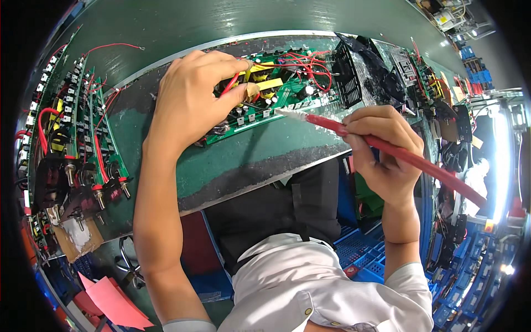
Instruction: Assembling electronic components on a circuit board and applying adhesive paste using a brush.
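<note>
1. Your left hand [191, 99] rests on the near-left end of the green circuit board [276, 88], palm down, with the fingers curled narrow. The thumb and forefinger pinch a red wire [231, 86] just above the board's yellow parts.
2. Your right hand [384, 152] is closed around a red-handled brush [409, 157], held like a pen. The handle runs out past the hand to the lower right.
3. The brush's white bristle tip [290, 113] lies at the board's near edge — touching it or just short of it, you cannot tell which.
4. The circuit board lies flat on the dark green bench top [243, 160], between your two hands and slightly tilted across it, with red wires looped over its far side.
5. Just beside the board's right end stands a black finned part [345, 74] — it looks like a grille or heat sink.
6. Well apart, on the left of the bench, a row of similar boards [72, 127] stands on edge with red leads.
7. Blue crates [365, 257] sit below the bench near your right elbow.
</note>
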### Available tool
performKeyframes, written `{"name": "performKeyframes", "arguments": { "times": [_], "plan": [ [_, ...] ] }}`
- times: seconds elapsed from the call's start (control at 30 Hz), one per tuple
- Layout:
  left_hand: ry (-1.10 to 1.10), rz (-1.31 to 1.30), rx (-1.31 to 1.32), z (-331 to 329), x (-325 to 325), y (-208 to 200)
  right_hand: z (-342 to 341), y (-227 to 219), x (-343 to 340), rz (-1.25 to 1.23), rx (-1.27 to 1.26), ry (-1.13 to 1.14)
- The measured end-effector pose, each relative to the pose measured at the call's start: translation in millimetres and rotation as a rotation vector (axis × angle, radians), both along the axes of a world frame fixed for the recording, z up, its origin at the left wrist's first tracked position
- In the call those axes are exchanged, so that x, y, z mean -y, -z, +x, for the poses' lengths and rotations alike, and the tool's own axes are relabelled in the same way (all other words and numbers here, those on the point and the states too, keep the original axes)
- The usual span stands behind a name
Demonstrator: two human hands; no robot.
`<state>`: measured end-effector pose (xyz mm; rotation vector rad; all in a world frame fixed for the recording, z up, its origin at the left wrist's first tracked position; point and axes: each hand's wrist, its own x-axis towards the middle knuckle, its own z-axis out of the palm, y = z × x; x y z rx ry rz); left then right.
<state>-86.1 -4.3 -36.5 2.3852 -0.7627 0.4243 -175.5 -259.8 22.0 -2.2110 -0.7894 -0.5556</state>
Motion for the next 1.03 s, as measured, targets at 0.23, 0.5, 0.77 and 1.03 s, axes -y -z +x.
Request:
{"name": "performKeyframes", "arguments": {
  "times": [0.23,0.5,0.77,1.03],
  "plan": [
    [0.014,-0.032,0.054,0.9,0.3,3.0,-0.8,2.2,-2.4,0.006,0.007,0.018],
    [0.015,-0.043,0.062,0.6,0.6,1.6,8.5,5.5,-15.0,-0.044,0.002,-0.045],
    [-0.001,0.021,0.043,0.9,-1.7,1.0,1.2,5.4,-29.3,-0.069,-0.051,-0.072],
    [0.008,0.009,0.021,0.0,-3.8,1.9,1.1,6.6,-35.3,-0.042,0.068,-0.101]
  ]
}}
